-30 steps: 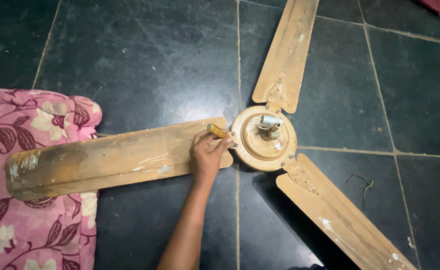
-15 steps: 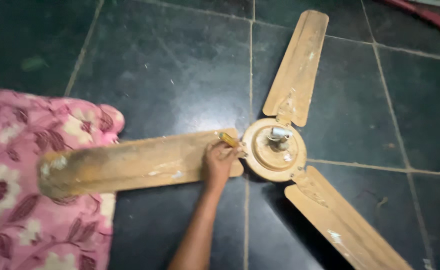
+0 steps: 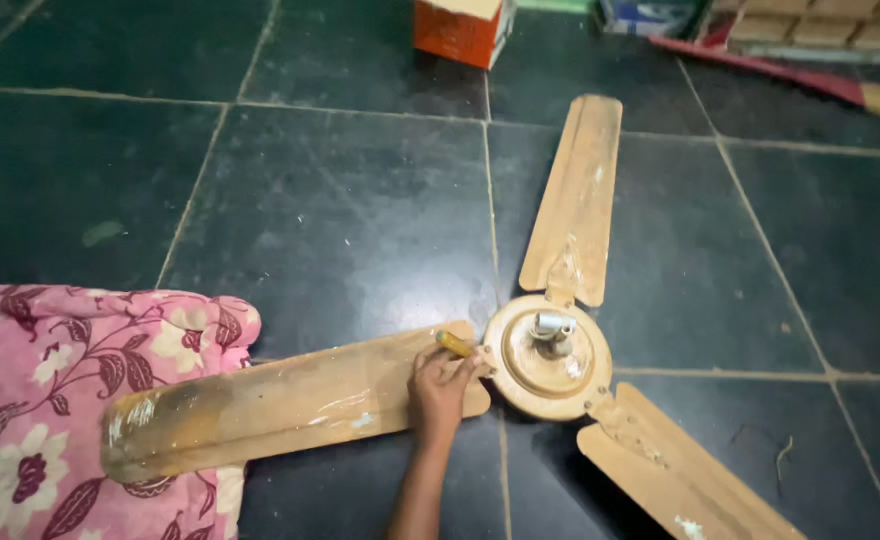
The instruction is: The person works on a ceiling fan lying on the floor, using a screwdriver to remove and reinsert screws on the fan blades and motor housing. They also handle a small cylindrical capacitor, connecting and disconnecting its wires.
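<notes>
Seemingly, right hand (image 3: 440, 390) fingers clamp a yellow-handled tool (image 3: 455, 345) on a ceiling fan (image 3: 550, 355) over dark tiled floor (image 3: 340, 220).

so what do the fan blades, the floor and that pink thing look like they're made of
The fan blades look like painted sheet metal: thin, pressed ridges, tan coat worn and stained; could be otherwise. The floor looks like dark polished stone tile, with pale grout lines and a mottled sheen. The pink cushion is printed floral fabric, soft and creased. The hand holds a small yellow-handled tool, probably plastic.
</notes>
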